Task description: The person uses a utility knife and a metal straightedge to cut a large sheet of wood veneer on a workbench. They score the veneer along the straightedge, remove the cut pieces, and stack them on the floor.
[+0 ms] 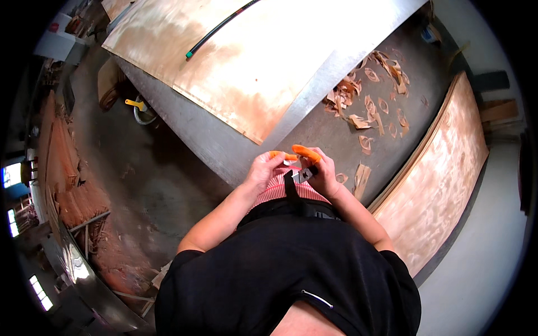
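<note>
My left hand [262,170] and my right hand [321,175] meet in front of my waist, fingertips close together. Orange finger covers sit on fingers of both, one on the right index finger [306,152]. The left fingers are pinched beside a small white bit [288,163], too small to name. In my right hand is a small silver-and-black tool [305,175], its flat metal part facing up; the fingers hide the rest. A black strap [291,189] hangs just below it, over red-and-white striped cloth [273,189].
Ahead stands a metal-topped table [204,131] bearing a wood veneer sheet [241,84] and a thin black rod with a green tip [216,35]. Veneer scraps [343,95] litter the floor. Stacked curved sheets [437,190] lean at right. A yellow-handled tool [134,104] is at left.
</note>
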Motion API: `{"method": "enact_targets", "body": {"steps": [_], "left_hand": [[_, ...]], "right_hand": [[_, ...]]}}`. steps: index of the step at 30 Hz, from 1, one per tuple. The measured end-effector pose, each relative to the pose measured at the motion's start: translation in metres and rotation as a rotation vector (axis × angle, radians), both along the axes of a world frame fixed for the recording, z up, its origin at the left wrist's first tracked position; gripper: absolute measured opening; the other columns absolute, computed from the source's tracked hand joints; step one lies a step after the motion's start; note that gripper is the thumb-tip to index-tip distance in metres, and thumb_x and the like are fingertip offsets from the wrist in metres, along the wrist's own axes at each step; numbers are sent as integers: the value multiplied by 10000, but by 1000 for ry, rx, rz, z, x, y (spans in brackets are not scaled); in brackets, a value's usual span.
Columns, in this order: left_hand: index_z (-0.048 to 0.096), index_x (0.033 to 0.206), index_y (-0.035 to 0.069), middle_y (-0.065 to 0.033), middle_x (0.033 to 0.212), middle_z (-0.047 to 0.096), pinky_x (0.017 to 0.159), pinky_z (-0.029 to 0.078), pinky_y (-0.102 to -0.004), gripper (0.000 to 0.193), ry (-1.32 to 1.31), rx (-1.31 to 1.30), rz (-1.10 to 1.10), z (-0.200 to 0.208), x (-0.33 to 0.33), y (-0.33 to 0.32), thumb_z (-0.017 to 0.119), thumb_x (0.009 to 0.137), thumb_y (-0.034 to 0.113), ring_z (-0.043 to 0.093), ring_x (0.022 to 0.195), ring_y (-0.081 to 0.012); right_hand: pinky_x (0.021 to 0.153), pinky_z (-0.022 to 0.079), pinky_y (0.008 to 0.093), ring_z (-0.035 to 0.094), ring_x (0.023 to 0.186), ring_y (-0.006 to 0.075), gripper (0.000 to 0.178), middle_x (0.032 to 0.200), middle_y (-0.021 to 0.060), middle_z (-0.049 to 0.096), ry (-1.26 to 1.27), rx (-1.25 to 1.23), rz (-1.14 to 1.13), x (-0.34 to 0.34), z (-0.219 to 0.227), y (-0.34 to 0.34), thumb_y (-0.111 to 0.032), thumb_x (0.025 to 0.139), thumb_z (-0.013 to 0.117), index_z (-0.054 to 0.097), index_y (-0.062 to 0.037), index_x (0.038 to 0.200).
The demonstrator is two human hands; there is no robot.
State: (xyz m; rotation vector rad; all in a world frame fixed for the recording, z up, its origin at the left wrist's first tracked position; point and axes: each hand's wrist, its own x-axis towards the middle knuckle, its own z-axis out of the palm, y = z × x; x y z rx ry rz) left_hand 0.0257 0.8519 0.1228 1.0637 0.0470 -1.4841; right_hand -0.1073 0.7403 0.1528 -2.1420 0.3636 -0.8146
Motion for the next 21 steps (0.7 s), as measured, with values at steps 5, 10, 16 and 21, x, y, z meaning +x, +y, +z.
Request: {"method": "enact_targets", "body": {"steps": [5,10,16,21], "left_hand": [[535,940,14,-120,977,608,666,480,-218,276,-134,26,89,8,-2,21,539,852,276,555,789,-89],[504,1024,-29,-139,1020,574,713,493,-277,486,-85,129,-369,11,-17,21,510,838,420,580,899,-183],[555,914,53,-77,860,615,638,480,-245,234,215,59,-303,-2,-5,4,601,808,256,594,796,-159],[560,894,75,-49,799,620,564,472,-203,174,87,115,-189,-5,37,5,622,797,206,592,690,-108]], "right_hand": [[528,455,261,557,614,197,353,796,83,556,-44,25,-81,-29,-18,21,76,652,589,539,-30,984],[508,389,241,477,578,151,282,736,65,504,-140,168,-166,-31,-25,33,77,699,582,525,-9,961],[550,386,203,485,626,89,215,754,36,521,-112,283,-260,-16,-25,37,72,773,540,530,10,978],[586,405,210,509,663,119,274,789,49,526,-141,295,-302,9,-36,48,87,730,546,527,2,990]]}}
